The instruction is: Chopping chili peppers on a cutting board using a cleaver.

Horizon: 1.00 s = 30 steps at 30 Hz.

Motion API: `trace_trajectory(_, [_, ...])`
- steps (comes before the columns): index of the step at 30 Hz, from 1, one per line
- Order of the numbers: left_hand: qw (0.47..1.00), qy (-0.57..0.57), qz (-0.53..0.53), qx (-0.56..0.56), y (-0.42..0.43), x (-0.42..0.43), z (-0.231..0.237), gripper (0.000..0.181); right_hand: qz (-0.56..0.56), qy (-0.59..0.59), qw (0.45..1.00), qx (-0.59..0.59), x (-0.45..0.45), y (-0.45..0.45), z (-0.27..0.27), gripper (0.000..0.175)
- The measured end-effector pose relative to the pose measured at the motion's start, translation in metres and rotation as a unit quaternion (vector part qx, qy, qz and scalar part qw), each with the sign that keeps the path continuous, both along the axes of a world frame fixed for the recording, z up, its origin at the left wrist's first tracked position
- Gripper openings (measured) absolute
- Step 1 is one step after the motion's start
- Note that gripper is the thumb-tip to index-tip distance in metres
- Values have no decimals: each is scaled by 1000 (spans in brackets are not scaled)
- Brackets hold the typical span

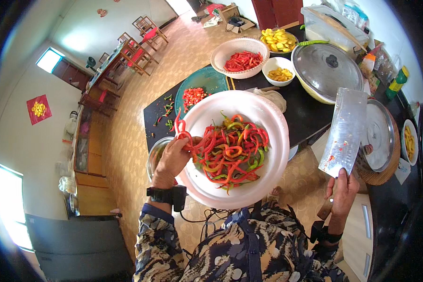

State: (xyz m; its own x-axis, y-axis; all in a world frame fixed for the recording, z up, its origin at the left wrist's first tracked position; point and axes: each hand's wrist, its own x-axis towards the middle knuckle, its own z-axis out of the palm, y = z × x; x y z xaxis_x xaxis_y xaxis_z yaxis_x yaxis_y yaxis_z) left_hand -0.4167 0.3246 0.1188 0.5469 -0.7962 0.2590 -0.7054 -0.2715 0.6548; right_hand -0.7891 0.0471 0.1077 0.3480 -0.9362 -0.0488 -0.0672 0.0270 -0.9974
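Observation:
A wide white plastic basin [278, 151] is right before me, holding a heap of red, orange and green chili peppers [232, 151]. Over its left rim, my left hand [178, 155] grips several long red chilies [184, 131] between thumb and fingers. Out to the right, my right hand [343, 192] holds a cleaver [345, 130] by its wooden handle, with the broad blade raised and red bits stuck on it. Beyond the basin, a round green cutting board [201, 81] carries chopped red chili [194, 97]. Green stem ends [169, 109] lie left of it.
At the back are a basket [239, 72] of red chilies, a white bowl [278, 79] of yellow pieces and a bowl of yellow slices [278, 40]. A lidded pot [326, 70] stands right of them. A metal lid [377, 134] lies on the right counter. A metal bowl [151, 158] is partly hidden.

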Motion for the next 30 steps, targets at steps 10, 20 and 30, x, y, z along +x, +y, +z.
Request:
trace_trajectory(10, [849, 482, 208, -59, -23, 6, 8, 21, 29, 27, 999, 16, 8, 0, -3, 36])
trace_trajectory(20, [775, 614, 146, -30, -22, 19, -2, 24, -31, 71, 995, 58, -13, -2, -13, 33])
trace_trajectory(30, [807, 584, 90, -2, -7, -5, 31, 23, -41, 20, 997, 64, 8, -1, -2, 30])
